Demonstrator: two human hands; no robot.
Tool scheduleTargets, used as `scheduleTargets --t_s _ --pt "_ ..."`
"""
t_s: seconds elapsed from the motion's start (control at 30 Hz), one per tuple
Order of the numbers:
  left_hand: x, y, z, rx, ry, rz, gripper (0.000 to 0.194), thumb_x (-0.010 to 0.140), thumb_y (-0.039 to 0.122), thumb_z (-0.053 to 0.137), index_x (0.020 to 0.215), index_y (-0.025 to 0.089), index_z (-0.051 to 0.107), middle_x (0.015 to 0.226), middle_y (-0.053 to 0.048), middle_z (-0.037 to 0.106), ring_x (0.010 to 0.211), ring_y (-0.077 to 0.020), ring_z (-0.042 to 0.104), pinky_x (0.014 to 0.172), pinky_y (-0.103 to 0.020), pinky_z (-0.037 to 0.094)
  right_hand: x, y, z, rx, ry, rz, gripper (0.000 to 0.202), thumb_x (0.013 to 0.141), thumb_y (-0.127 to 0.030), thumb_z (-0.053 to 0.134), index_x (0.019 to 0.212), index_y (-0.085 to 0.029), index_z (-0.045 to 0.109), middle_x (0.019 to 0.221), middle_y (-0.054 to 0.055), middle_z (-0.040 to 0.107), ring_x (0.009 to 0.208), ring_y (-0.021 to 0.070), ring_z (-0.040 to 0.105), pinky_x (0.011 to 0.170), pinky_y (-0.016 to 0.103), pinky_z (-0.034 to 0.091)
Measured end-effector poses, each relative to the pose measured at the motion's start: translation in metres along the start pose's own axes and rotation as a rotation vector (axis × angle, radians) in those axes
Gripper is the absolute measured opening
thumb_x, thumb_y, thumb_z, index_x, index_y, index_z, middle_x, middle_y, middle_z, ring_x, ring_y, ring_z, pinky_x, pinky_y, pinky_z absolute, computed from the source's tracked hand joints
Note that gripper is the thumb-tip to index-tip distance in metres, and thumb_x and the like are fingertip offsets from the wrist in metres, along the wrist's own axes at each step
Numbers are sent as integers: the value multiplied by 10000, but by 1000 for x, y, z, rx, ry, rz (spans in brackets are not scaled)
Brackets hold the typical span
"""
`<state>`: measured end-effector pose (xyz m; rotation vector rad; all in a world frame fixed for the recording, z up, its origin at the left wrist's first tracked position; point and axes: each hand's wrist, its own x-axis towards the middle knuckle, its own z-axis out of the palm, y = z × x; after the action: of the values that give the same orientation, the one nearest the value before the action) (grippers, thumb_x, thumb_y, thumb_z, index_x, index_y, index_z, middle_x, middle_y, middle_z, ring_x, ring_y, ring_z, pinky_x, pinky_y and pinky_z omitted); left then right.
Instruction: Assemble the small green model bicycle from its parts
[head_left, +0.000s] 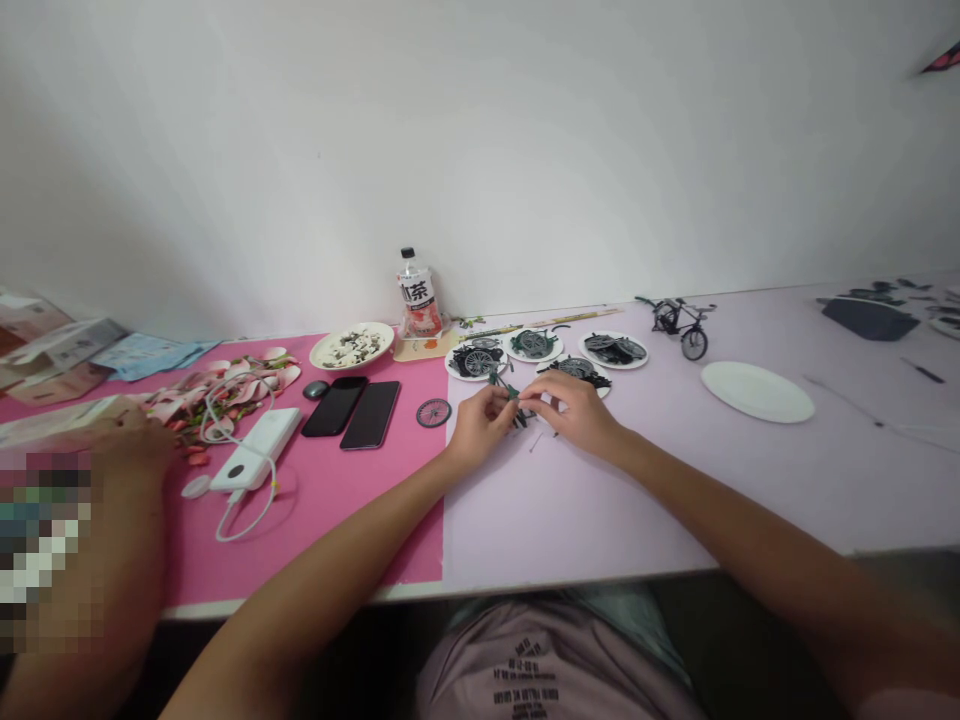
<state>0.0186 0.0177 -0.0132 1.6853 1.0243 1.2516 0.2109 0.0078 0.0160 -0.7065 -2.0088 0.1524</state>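
Note:
My left hand [480, 425] is closed around a small dark green bicycle frame part [504, 383] above the lilac part of the table. My right hand [576, 408] meets it from the right, thumb and forefinger pinched at the same part; whatever small piece lies between these fingertips is too small to name. Just behind my hands stand white plates: one with black wheels [480, 360], one with green parts [534, 345], one with grey parts [615, 349] and one with black parts [574, 368]. A loose black wheel [433, 413] lies left of my left hand.
An assembled toy bicycle [681, 328] and a bare white plate [757, 391] are on the right. On the left lie two phones [370, 415], a white power bank [256, 450] with cable and pink pieces [232, 392]. A bottle [418, 295] stands behind. Another person's arm [127, 530] rests far left.

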Motion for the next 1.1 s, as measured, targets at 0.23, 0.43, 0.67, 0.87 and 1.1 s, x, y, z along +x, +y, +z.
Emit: scheduleTargets --t_s 0.23,0.43,0.67,0.87,1.1 --pt "1 3 1 -24 17 -29 326 868 473 724 892 166 616 670 6 651 575 -124 637 585 -242 532 5 5 -13 -81 -21 119 327 1057 -416 489 876 -213 672 852 69 718 810 198 646 668 288 460" --pt "1 1 2 -48 17 -47 360 865 500 727 925 164 613 711 -11 674 616 -146 672 618 -276 581 9 11 -31 -378 -410 419 391 1006 -468 544 715 -213 602 648 25 640 587 173 535 593 289 319" --pt "0 2 1 -46 14 -29 374 869 519 720 909 166 604 711 -21 693 633 -156 689 644 -289 593 2 18 -29 -519 -693 559 430 883 -544 708 640 -210 589 612 61 647 492 186 523 548 309 282" --pt "0 2 1 -41 18 -25 377 876 527 712 909 169 599 730 -22 702 664 -166 715 675 -294 600 0 18 -26 -524 -677 544 272 934 -440 660 780 -218 625 723 58 704 584 204 582 547 298 276" --pt "0 3 0 -10 35 -10 351 887 508 702 914 175 596 746 -29 714 671 -166 714 669 -276 577 5 16 -27 -504 -580 516 127 960 -356 610 958 -240 663 733 25 700 622 192 571 579 280 277"
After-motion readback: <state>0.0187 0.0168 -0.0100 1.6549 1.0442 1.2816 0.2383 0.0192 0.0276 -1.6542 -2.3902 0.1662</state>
